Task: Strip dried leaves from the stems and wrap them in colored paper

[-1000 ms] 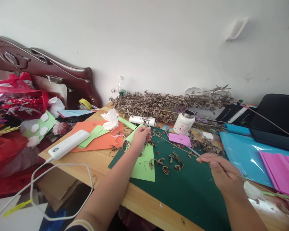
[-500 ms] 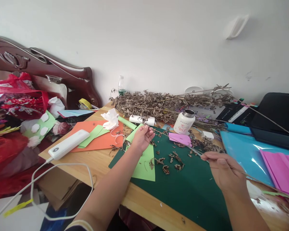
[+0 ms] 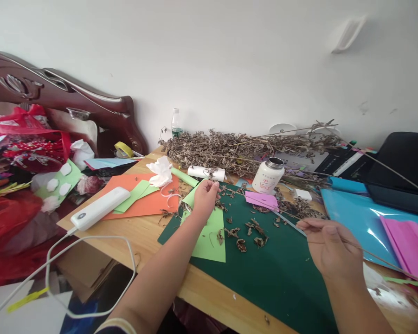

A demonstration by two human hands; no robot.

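Observation:
A long, thin dried plant stem (image 3: 235, 191) stretches between my hands above the green cutting mat (image 3: 274, 278). My left hand (image 3: 206, 198) pinches one part of it over the light green paper (image 3: 209, 248). Around the stem, my right hand (image 3: 332, 246) has its fingers closed, and the stem runs on past it to the right. Crumbled dry leaves (image 3: 241, 245) lie scattered on the mat below. Beneath the stem are a pink paper piece (image 3: 261, 201) and a white bottle without a lid (image 3: 267, 175).
A heap of dried plants (image 3: 212, 147) lies along the wall. On the left are a white power bank (image 3: 100, 208) with its cable, orange paper (image 3: 139, 207) and a crumpled tissue (image 3: 160, 171). Blue plastic sheeting (image 3: 348, 208) and pink paper (image 3: 408, 243) lie at right.
My right hand has shifted slightly to the right along the stem's direction, and my left fingers have closed in more. The view has moved a little.

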